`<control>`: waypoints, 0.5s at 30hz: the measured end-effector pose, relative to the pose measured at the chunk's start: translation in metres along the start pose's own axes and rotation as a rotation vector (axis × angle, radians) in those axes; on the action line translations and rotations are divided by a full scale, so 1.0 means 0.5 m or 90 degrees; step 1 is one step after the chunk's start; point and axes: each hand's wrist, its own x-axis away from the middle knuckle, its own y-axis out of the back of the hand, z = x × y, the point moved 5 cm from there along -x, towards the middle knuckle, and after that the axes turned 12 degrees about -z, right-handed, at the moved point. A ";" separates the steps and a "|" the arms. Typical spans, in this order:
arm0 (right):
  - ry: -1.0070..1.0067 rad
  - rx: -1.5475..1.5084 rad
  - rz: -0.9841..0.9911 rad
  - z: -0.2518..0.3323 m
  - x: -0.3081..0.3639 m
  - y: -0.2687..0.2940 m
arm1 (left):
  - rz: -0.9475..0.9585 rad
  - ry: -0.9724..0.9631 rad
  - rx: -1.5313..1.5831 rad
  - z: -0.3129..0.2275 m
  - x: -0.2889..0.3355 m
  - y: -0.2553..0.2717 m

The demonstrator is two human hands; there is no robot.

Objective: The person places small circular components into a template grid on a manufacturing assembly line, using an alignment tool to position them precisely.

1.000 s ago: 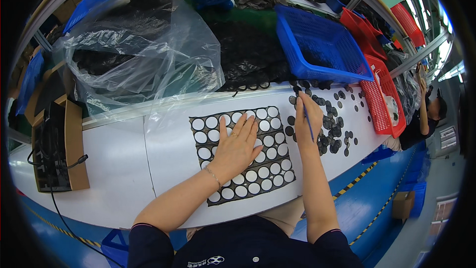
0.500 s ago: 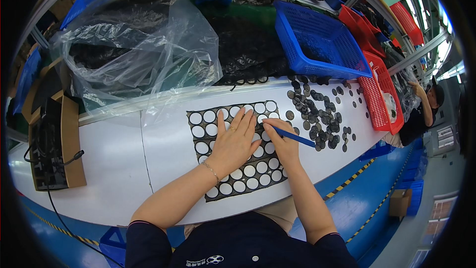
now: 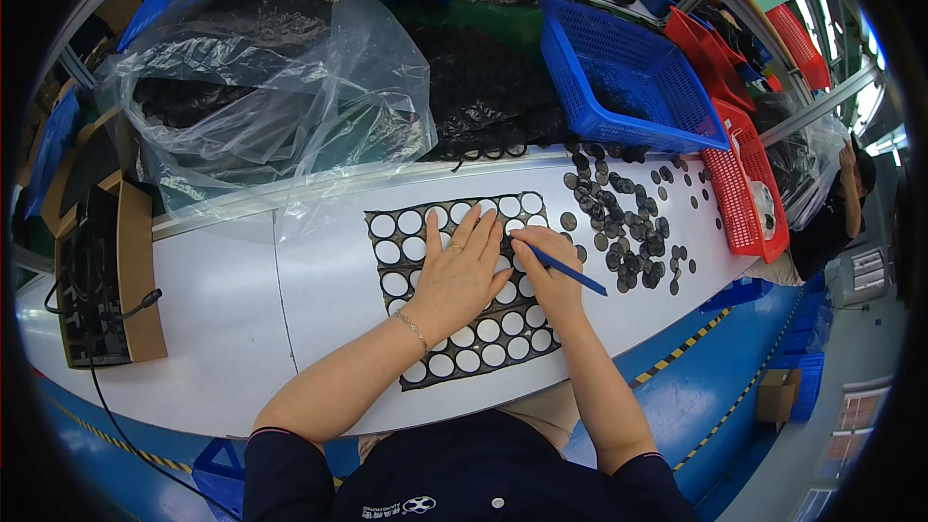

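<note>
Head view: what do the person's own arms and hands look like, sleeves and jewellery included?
Short dark navy sleeves with a thin reddish trim at the edge leave the forearms bare. The left hand is ungloved, with a ring and a thin chain bracelet at the wrist. The right hand is ungloved too, with no jewellery visible.

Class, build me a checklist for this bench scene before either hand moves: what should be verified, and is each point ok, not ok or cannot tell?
1. Left hand spread over the dark sheet: ok.
2. Right hand has a grip on the blue pen-like tool: ok.
3. Tool's working tip touching the sheet: cannot tell; the fingers obscure it.
4. Every white disc visible: not ok; the hands cover some.
5. Loose dark discs neatly gathered: not ok; scattered right of the sheet.
</note>
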 end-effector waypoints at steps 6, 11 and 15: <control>0.309 0.279 -0.094 0.009 -0.049 0.024 | 0.002 -0.002 -0.003 -0.003 -0.003 0.003; -0.121 0.035 -0.120 -0.036 -0.033 0.094 | 0.009 0.013 0.009 0.001 0.001 0.001; -0.237 -0.081 0.022 -0.008 0.063 0.064 | 0.007 0.010 -0.009 0.002 0.002 -0.001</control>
